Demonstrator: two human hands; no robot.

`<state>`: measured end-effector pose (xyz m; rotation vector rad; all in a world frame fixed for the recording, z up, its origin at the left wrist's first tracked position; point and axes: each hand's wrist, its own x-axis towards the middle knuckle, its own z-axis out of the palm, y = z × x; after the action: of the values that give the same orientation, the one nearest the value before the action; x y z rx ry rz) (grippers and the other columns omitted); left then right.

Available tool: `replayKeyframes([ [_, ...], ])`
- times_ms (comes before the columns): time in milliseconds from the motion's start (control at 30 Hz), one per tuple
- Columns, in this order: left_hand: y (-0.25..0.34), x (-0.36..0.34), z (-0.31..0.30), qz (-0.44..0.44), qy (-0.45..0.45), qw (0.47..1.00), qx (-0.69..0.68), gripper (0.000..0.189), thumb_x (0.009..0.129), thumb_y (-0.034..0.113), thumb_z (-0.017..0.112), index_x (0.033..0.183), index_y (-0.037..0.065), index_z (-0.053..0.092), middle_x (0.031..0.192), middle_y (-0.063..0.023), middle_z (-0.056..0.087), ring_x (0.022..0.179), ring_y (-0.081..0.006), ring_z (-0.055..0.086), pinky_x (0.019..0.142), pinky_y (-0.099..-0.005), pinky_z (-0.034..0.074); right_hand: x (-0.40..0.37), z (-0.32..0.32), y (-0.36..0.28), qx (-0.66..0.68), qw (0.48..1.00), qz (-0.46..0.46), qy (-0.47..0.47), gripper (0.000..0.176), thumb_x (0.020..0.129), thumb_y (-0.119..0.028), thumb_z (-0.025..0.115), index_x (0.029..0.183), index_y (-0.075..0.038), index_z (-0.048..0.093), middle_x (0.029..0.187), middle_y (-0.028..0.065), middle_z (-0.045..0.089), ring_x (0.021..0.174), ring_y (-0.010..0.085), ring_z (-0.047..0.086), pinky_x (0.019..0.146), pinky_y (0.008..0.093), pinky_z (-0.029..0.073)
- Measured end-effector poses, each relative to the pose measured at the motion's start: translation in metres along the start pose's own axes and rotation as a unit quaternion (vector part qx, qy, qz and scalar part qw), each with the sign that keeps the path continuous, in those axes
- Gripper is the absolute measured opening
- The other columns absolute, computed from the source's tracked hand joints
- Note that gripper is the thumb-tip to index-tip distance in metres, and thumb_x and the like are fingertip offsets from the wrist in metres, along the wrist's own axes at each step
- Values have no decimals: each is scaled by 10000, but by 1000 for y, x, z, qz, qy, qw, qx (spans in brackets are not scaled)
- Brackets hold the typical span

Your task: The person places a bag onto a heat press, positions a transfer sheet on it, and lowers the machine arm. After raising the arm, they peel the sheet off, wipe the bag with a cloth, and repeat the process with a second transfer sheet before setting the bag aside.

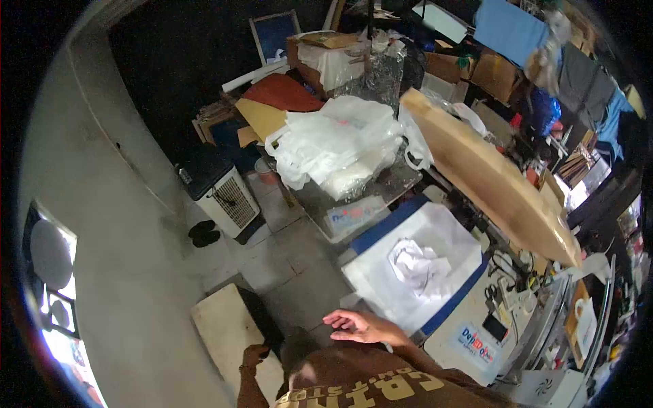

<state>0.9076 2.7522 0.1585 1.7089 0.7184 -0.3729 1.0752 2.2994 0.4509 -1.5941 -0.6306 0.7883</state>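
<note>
My right hand (357, 328) is held in front of my brown shirt with its fingers apart and nothing in it. To its right lies a white sheet (374, 282) over a blue-edged surface, with a crumpled white piece (420, 268) on top. Low on the left, my left hand (254, 356) hangs in shadow at the edge of a pale-topped block (224, 326), overlapping it in this view. Its fingers are too dark to make out. Farther ahead, a heap of white plastic bags (340, 136) rests on a dark table (401, 180).
A long cardboard-coloured panel (496, 180) leans across the right side. Scissors (491, 294), a black phone-like object (494, 328) and a printed sheet (476, 347) lie on the near right table. An air cooler (228, 197) and dark slippers (204, 233) stand on the tiled floor by the wall.
</note>
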Motion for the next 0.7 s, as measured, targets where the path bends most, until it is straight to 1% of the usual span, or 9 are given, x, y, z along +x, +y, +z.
replayKeyframes([
  [33, 34, 0, 3, -128, 54, 990, -7, 304, 836, 216, 808, 1066, 26, 753, 993, -129, 737, 891, -219, 686, 793, -398, 585, 13, -4, -6, -28, 1000, -8, 8, 473, 955, -275, 721, 1364, -101, 560, 1294, 98, 622, 1114, 199, 634, 980, 350, 540],
  [133, 98, 21, -14, -132, 51, 990, -26, 340, 831, 191, 790, 1108, 3, 736, 1026, -161, 727, 916, -269, 682, 875, -433, 554, 44, -23, -7, -28, 999, 28, 13, 456, 952, -268, 726, 1342, -82, 580, 1266, 94, 649, 1059, 151, 645, 906, 302, 553],
  [267, 151, 81, -54, 52, -50, 997, -40, 330, 875, 250, 707, 1107, 15, 714, 1026, -100, 718, 915, -244, 687, 820, -388, 561, 82, -46, 0, -22, 996, -19, 89, 355, 963, -224, 715, 1274, -75, 633, 1161, 75, 699, 877, 96, 668, 743, 257, 548],
  [300, 191, 95, -51, 3, 29, 999, 31, 413, 897, 248, 671, 1178, -55, 692, 1004, -148, 722, 891, -226, 668, 864, -402, 523, 92, -51, 0, -68, 989, -31, 128, 328, 965, -222, 713, 1249, -71, 650, 1108, 69, 717, 838, 88, 663, 696, 244, 535],
  [367, 225, 153, -71, 22, -9, 1000, 20, 425, 874, 206, 713, 1197, -67, 671, 1002, -156, 718, 873, -218, 661, 839, -396, 522, 113, -66, -28, -46, 983, 29, 175, 229, 965, -213, 716, 1132, -59, 695, 986, 39, 728, 785, 64, 626, 628, 230, 482],
  [433, 282, 215, -92, 165, -112, 977, 72, 371, 872, 137, 736, 1171, -70, 662, 952, -137, 714, 862, -201, 662, 794, -367, 530, 138, -82, -27, -32, 970, 22, 240, 191, 965, -205, 716, 1081, -54, 701, 934, 19, 712, 752, 54, 598, 605, 231, 457],
  [500, 358, 252, -97, 154, -153, 974, 63, 411, 840, 114, 793, 1185, -49, 641, 953, -103, 698, 842, -176, 652, 759, -334, 536, 163, -80, -28, 5, 943, 41, 330, 134, 965, -176, 717, 951, -44, 699, 804, -23, 646, 689, 38, 534, 569, 241, 418],
  [567, 407, 306, -101, 206, -174, 961, 66, 467, 816, 132, 825, 1205, -27, 622, 957, -79, 664, 833, -163, 635, 746, -315, 536, 191, -89, -21, 19, 920, 53, 387, 162, 959, -211, 709, 995, -53, 716, 877, 19, 694, 806, 101, 622, 708, 279, 506],
  [700, 538, 345, -95, 319, -177, 924, 114, 522, 785, 139, 845, 1231, -8, 617, 1032, -60, 617, 903, -163, 609, 813, -312, 520, 236, -116, -78, -27, 894, 114, 433, 144, 949, -191, 716, 954, -47, 717, 852, 29, 689, 790, 110, 619, 705, 287, 505],
])
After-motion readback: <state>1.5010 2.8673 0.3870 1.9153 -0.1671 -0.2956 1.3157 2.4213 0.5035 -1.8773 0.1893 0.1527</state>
